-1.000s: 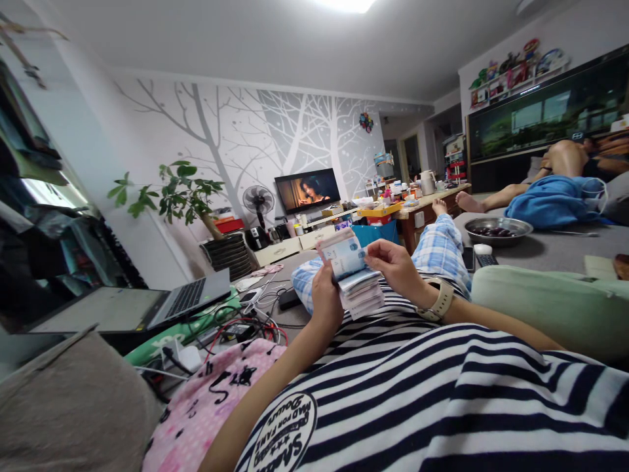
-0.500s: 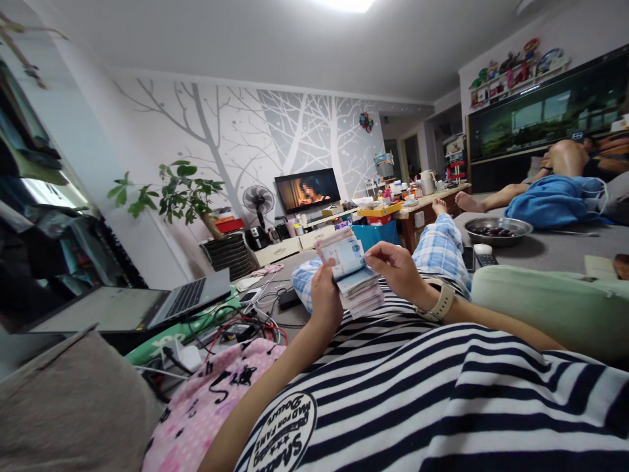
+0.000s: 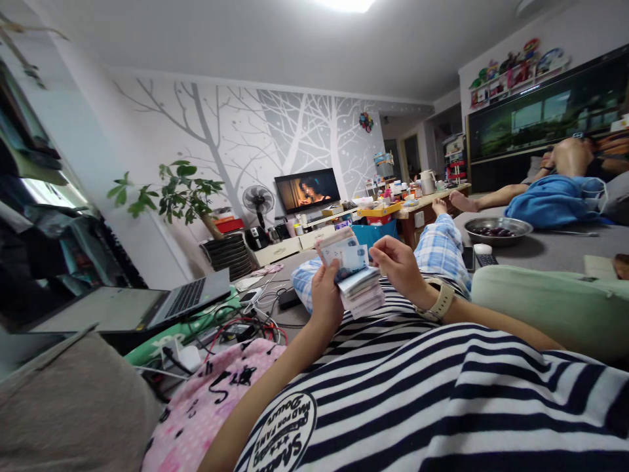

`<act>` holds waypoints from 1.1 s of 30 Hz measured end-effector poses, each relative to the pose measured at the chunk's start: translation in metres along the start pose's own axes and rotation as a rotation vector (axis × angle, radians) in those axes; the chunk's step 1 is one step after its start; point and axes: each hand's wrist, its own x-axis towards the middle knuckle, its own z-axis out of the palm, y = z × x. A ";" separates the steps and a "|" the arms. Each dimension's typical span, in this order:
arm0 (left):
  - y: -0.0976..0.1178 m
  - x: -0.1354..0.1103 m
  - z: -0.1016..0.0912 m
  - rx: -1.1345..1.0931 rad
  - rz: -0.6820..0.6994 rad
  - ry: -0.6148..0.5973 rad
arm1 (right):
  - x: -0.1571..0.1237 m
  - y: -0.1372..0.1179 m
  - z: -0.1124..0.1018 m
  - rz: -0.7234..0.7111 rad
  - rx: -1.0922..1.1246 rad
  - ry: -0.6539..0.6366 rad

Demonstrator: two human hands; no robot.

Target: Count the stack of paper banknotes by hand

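My left hand [image 3: 327,292] is closed round a thick stack of banknotes [image 3: 361,292], its thumb pressed on the face of the notes. The stack is bent: upper notes, bluish and pale, stand up, while a thicker fold hangs lower right in layers. Close by the right edge of the notes is my right hand [image 3: 399,267], with thumb and index finger pinched together. Whether a note corner sits in that pinch I cannot make out. A pale watch [image 3: 442,300] is on my right wrist. The stack is above my striped shirt [image 3: 393,387].
To the left are an open laptop [image 3: 189,303], tangled cables [image 3: 246,328] and a pink blanket [image 3: 216,400]. On the right lie a green cushion [image 3: 540,308], a remote [image 3: 486,260] and a metal bowl [image 3: 523,235] of dark fruit. Another person's leg [image 3: 496,196] stretches behind it.
My right hand has shifted slightly right, away from the upper notes. The top notes have fanned a little to the right. My left hand keeps its hold on the stack.
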 end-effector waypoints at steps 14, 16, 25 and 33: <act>0.005 -0.003 0.002 -0.009 -0.005 -0.033 | 0.002 -0.001 0.001 0.056 -0.038 -0.029; 0.010 -0.006 0.003 0.036 0.029 -0.013 | 0.002 -0.001 0.001 0.044 -0.036 -0.036; 0.022 -0.013 0.008 0.121 0.062 0.020 | -0.001 -0.001 0.002 -0.032 -0.015 -0.049; 0.026 -0.017 0.010 0.272 0.097 0.085 | -0.001 0.001 0.002 -0.053 -0.007 -0.045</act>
